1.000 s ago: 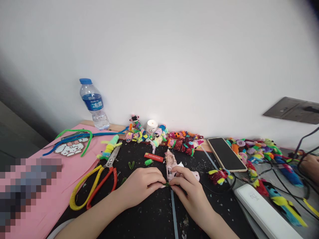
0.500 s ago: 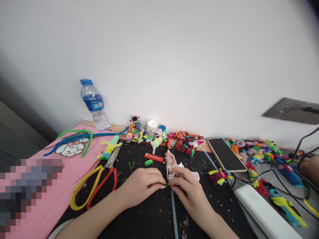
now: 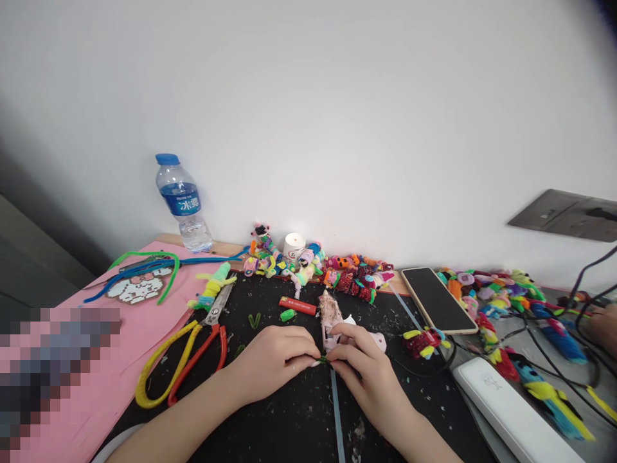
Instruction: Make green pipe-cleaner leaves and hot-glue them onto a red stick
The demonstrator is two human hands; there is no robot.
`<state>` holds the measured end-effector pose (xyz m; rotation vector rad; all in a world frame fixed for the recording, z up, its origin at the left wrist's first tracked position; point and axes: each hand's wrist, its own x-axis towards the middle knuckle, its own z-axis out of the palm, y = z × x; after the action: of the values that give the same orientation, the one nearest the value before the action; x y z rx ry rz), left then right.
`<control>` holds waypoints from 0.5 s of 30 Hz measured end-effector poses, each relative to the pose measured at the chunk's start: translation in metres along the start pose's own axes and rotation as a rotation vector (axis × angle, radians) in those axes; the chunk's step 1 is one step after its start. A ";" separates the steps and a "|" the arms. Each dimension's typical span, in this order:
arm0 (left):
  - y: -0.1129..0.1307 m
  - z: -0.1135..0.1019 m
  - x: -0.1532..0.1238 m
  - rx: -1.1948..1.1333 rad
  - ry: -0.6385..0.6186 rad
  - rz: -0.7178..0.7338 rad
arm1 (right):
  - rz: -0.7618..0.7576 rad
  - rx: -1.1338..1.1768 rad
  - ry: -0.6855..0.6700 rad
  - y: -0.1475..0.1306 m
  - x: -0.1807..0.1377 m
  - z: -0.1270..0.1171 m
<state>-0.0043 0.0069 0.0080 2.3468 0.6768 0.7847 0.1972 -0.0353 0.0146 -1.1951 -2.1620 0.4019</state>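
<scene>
My left hand (image 3: 272,360) and my right hand (image 3: 366,370) meet fingertip to fingertip over a black mat (image 3: 299,411). Between them they pinch a small dark green pipe-cleaner piece (image 3: 322,358), mostly hidden by the fingers. A pink and white glue gun (image 3: 332,318) lies just behind my right hand. A thin grey stick (image 3: 336,411) runs toward me from under the fingers.
Yellow and red scissors (image 3: 187,350) lie left of my hands. A water bottle (image 3: 182,202), a white candle (image 3: 294,245) and a row of pipe-cleaner figures (image 3: 347,273) stand by the wall. A phone (image 3: 436,299), cables, a white power strip (image 3: 511,411) and another person's hand (image 3: 602,325) are at the right.
</scene>
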 end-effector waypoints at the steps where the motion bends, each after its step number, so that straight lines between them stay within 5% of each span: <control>1: 0.000 0.000 0.000 0.001 -0.001 -0.002 | -0.001 0.001 -0.001 0.000 0.000 0.000; 15: 0.000 0.000 0.001 0.003 0.002 -0.026 | -0.012 -0.011 0.018 -0.001 0.000 -0.001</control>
<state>-0.0037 0.0071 0.0082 2.3361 0.7082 0.7756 0.1973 -0.0354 0.0155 -1.1866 -2.1573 0.3733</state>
